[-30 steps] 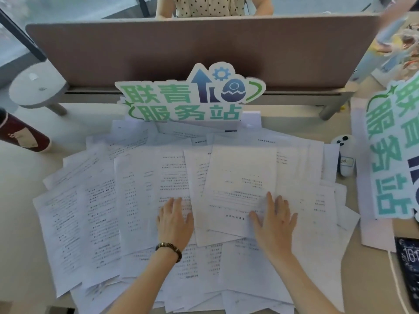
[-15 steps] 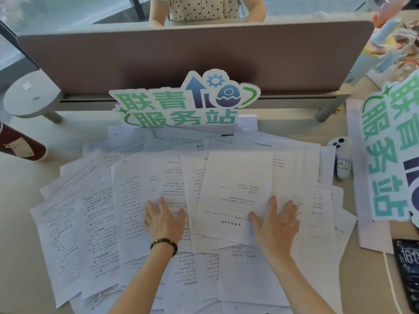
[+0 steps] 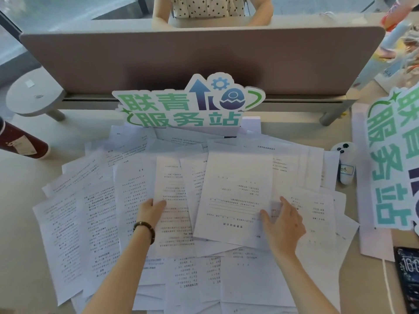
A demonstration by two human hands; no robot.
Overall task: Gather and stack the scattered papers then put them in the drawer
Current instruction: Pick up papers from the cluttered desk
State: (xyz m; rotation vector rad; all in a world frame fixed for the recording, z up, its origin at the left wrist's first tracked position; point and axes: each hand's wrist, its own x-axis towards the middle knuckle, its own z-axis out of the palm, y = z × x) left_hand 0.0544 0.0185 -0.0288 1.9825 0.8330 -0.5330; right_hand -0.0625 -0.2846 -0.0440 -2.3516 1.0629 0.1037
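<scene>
Pale desk [image 3: 20, 200] lies under scattered papers [image 3: 95, 223], loose and overlapping: light, floppy, slippery, best taken at their edges. Left hand [image 3: 150, 211] pinches one sheet's edge; right hand [image 3: 283, 225] rests spread-fingered on another.

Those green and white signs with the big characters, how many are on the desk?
2. One sign stands at the back, behind the spread papers. The other sign lies along the right edge, partly cut off by the picture.
</scene>
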